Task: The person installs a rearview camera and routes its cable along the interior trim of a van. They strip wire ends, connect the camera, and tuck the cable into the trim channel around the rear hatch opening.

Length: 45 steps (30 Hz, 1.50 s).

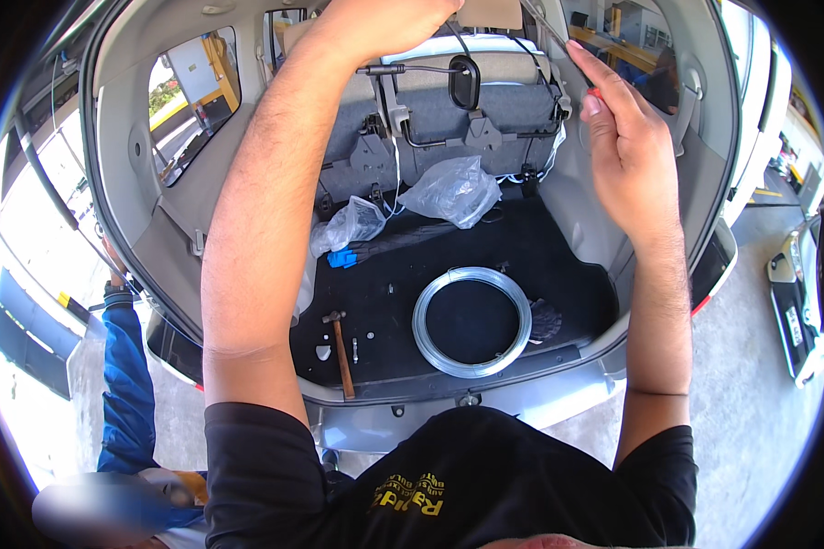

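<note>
In the upper right of the frame, the right hand closes on a slim tool, probably a screwdriver, thumb pressed by its red part and forefinger stretched along the narrow shaft. The tool runs up to the top edge. It looks light and stiff, the shaft likely smooth and slippery, so the red part seems the better hold. The left hand is cut off at top centre; whether its fingers pinch anything cannot be told. Lower down, a wire coil lies right of a hammer.
</note>
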{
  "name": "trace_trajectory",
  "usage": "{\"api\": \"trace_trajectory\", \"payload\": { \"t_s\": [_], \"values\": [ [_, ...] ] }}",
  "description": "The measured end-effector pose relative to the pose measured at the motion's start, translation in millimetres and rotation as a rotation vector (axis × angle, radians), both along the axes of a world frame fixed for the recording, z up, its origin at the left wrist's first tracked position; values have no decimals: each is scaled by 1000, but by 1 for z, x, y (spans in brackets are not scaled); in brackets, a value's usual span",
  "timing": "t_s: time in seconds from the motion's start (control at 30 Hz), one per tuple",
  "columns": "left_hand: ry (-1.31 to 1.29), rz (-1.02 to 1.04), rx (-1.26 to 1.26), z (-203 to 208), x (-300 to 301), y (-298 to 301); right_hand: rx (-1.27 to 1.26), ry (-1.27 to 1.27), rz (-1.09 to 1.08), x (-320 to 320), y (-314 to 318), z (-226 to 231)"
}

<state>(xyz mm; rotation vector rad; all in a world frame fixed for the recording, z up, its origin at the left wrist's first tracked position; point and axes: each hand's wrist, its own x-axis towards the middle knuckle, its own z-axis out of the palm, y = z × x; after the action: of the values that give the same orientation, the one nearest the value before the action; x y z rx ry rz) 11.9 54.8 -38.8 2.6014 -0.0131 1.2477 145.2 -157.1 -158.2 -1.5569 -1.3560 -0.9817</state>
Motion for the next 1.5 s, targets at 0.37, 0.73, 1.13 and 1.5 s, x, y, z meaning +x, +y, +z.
{"api": "trace_trajectory", "payload": {
  "t_s": [0.37, 0.73, 1.13, 1.5],
  "values": [
    [-205, -85, 16, -13, 8, 3, -246, -77, -248, -35, -38, 50],
    [-325, -175, -45, -18, 14, -6, -445, -353, -498, -55, -68, 103],
    [-390, -47, -52, -18, 2, -9, -507, -675, -557, -60, -64, 140],
    [-455, -35, 21, -25, -11, 5, -526, -797, -465, -79, -38, 176]
  ]
}}
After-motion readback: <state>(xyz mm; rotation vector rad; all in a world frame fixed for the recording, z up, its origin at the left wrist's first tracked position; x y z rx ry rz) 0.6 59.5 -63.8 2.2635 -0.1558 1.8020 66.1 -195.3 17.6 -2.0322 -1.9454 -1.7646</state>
